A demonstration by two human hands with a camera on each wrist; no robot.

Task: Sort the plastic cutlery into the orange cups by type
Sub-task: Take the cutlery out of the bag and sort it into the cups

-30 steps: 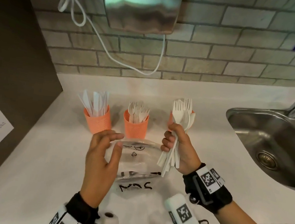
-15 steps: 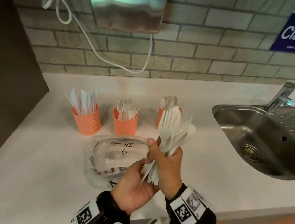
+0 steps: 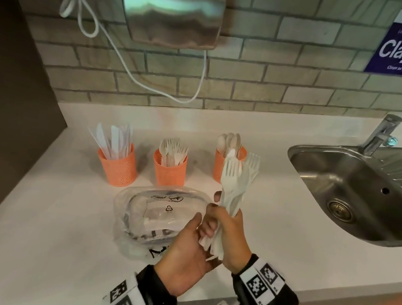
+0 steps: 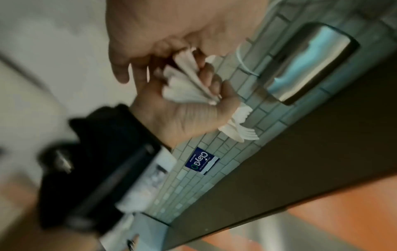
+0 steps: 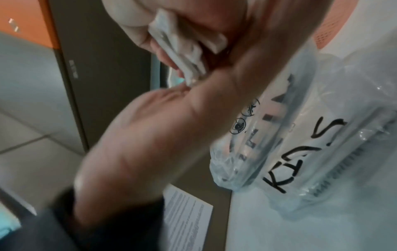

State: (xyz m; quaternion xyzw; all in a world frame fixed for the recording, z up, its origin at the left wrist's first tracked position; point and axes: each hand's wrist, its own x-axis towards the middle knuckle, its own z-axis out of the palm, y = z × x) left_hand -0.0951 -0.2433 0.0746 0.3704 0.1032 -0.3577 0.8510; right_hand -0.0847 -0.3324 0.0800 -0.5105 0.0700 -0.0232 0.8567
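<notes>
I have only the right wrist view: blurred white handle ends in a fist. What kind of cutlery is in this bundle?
Observer: In the head view the right hand grips a bundle of white cutlery upright. Fork tines show at its top; the rest I cannot tell.
Operator: What do the orange cups hold?
Observer: Three stand in a row near the wall: the left cup holds knives, the middle cup forks, the right cup spoons.
Operator: Where is the other hand?
Observer: The left hand lies open, palm up, under the handle ends; it grips nothing.
</notes>
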